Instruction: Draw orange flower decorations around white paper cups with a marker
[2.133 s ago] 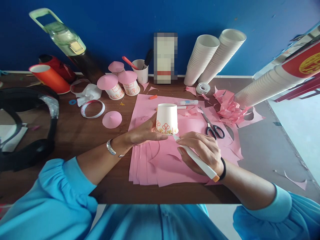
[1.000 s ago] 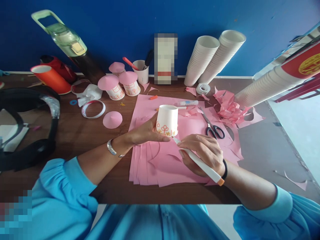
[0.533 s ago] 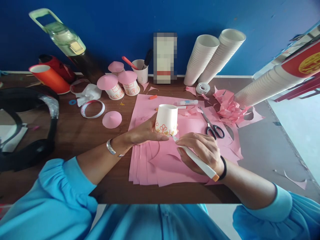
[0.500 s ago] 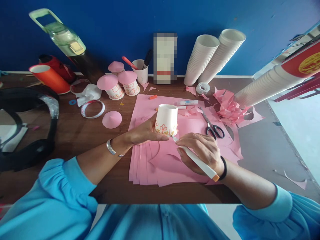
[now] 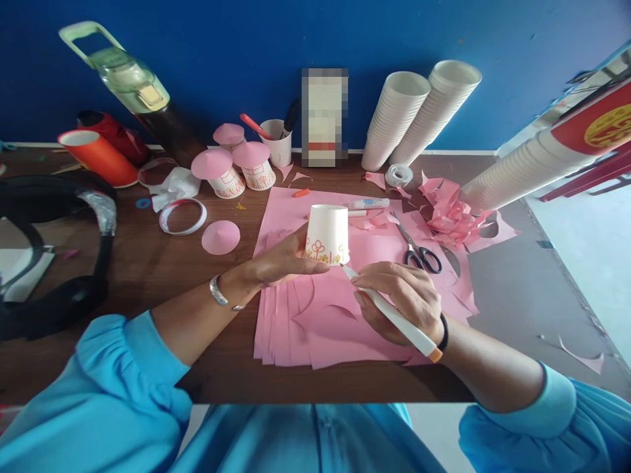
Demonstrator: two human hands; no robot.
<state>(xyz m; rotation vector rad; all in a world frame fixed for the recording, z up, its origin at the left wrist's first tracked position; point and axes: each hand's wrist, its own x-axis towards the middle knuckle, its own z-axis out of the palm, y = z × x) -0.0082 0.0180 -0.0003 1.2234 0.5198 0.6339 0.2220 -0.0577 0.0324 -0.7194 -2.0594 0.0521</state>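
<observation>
My left hand (image 5: 286, 257) is closed around a white paper cup (image 5: 328, 226), turned bottom up above the pink paper. Red and yellow flowers are drawn in a band near its lower rim. In my right hand (image 5: 401, 299) is a white marker (image 5: 401, 322) with an orange end, its tip at the cup's lower edge; whether it touches I cannot tell. Beneath both hands lie stacked pink paper sheets (image 5: 325, 335). Black-handled scissors (image 5: 419, 253) rest on them, beyond my right hand. A pink paper cone (image 5: 221, 237) lies left of the cup.
Cups with pink cone tops (image 5: 227, 174) stand at the back left, beside a cup of pens (image 5: 279, 144). Tall stacks of paper cups (image 5: 397, 118) lean at the back. Crumpled pink scraps (image 5: 453, 210), a tape roll (image 5: 183, 217), a bottle (image 5: 133, 82) and headphones (image 5: 101, 210) surround the work.
The marker's tip has shifted slightly right along the cup's lower edge, with my right hand. The cup has moved or turned very slightly to the left in my left hand.
</observation>
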